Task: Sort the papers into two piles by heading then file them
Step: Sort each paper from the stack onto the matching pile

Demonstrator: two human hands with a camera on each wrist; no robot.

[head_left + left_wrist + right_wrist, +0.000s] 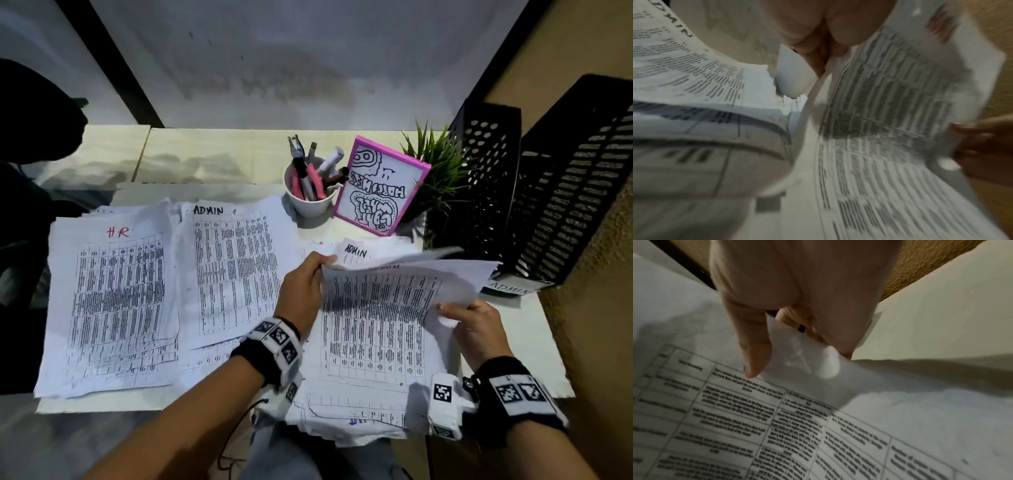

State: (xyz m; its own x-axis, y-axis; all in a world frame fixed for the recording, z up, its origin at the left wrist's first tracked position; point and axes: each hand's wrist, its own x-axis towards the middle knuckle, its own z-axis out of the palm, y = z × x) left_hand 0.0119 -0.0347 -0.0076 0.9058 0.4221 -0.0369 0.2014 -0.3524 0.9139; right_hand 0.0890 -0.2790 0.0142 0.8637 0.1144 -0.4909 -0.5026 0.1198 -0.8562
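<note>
Three lots of printed table sheets lie on the desk: an HR pile (113,301) at left, an ADMIN pile (233,274) in the middle, and a loose stack (370,359) at right. A lifted sheet (394,291) curls up off that stack. My left hand (320,265) pinches its upper left edge. My right hand (448,310) pinches its right edge between thumb (754,345) and fingers. Behind it shows a sheet headed ADMIN (356,253). The left wrist view shows the lifted sheet (890,113), blurred, and the ADMIN pile (684,65).
Two black perforated file holders (486,185) (575,192) stand at the right edge, one with an ADMIN label (508,289). A white pen cup (310,195), a pink framed drawing (380,186) and a small plant (435,161) stand behind the papers.
</note>
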